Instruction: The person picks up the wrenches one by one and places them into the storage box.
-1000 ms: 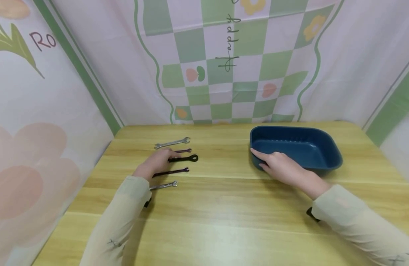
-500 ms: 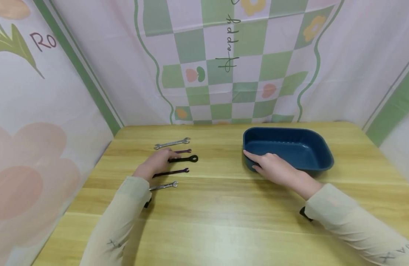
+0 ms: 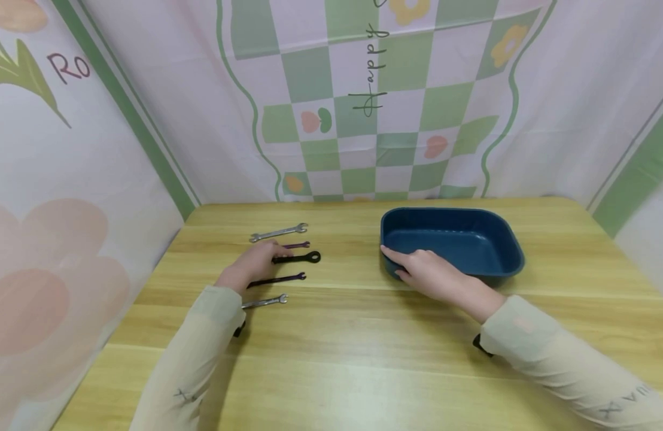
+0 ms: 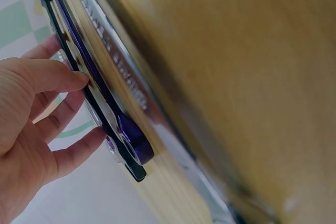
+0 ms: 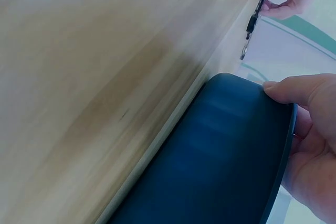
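My left hand (image 3: 256,261) is over a row of wrenches on the left of the table. Its thumb and fingers pinch the black ring-ended wrench (image 3: 312,257), the middle one of the row. In the left wrist view the thumb lies on one side of this wrench (image 4: 96,98) and fingertips on the other. My right hand (image 3: 431,272) grips a dark blue basin (image 3: 444,219) at its front left part, index finger at the left rim. The right wrist view has the thumb against the basin's wall (image 5: 205,156), with other fingers partly hidden behind the rim.
Beyond the black wrench lie a purple wrench (image 3: 299,245), partly covered by my left hand, and a silver open-ended wrench (image 3: 279,232). Nearer are a dark purple wrench (image 3: 280,279) and another silver one (image 3: 267,301). A patterned curtain (image 3: 358,120) hangs behind the wooden table (image 3: 331,359).
The basin has slid left across the table with my right hand on it, closer to the wrenches. My left hand and the wrenches stay in place.
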A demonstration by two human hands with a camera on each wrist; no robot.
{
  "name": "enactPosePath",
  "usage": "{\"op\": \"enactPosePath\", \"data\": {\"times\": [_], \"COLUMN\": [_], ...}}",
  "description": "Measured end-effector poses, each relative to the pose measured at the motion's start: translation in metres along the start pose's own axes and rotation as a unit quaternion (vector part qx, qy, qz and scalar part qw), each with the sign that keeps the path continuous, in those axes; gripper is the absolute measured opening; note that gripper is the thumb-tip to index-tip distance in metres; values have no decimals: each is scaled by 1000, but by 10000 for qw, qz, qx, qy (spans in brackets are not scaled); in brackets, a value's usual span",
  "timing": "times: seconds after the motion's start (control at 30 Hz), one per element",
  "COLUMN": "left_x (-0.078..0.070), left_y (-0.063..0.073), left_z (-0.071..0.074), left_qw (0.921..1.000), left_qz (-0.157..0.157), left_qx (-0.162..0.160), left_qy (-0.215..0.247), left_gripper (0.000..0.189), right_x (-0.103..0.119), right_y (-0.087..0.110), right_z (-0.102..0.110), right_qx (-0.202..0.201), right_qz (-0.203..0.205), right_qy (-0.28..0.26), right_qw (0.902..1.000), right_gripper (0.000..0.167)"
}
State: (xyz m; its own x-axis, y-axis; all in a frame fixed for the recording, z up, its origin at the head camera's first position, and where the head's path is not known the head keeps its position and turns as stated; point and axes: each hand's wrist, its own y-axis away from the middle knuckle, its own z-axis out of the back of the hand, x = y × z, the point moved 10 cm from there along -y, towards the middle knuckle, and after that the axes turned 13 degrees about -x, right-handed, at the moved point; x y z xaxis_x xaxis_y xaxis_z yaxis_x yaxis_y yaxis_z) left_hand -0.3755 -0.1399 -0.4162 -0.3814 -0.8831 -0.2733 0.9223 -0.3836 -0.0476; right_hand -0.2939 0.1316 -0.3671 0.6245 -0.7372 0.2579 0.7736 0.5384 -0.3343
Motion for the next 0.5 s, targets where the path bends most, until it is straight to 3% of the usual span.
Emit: {"op": "enactPosePath", "data": {"times": [0.5], "left_x": [-3], "left_y": [1], "left_z": [2], "left_qw": [9999], "left_qz": [-97], "left_qx": [-65], "left_qy": [4], "left_gripper": [52], "right_x": [20], "right_y": [-11], "right_z": [-9], "right_qx": [-67], "right_qz": [143], "right_qy": [-25], "right_qw": [9999], "right_gripper": [55]}}
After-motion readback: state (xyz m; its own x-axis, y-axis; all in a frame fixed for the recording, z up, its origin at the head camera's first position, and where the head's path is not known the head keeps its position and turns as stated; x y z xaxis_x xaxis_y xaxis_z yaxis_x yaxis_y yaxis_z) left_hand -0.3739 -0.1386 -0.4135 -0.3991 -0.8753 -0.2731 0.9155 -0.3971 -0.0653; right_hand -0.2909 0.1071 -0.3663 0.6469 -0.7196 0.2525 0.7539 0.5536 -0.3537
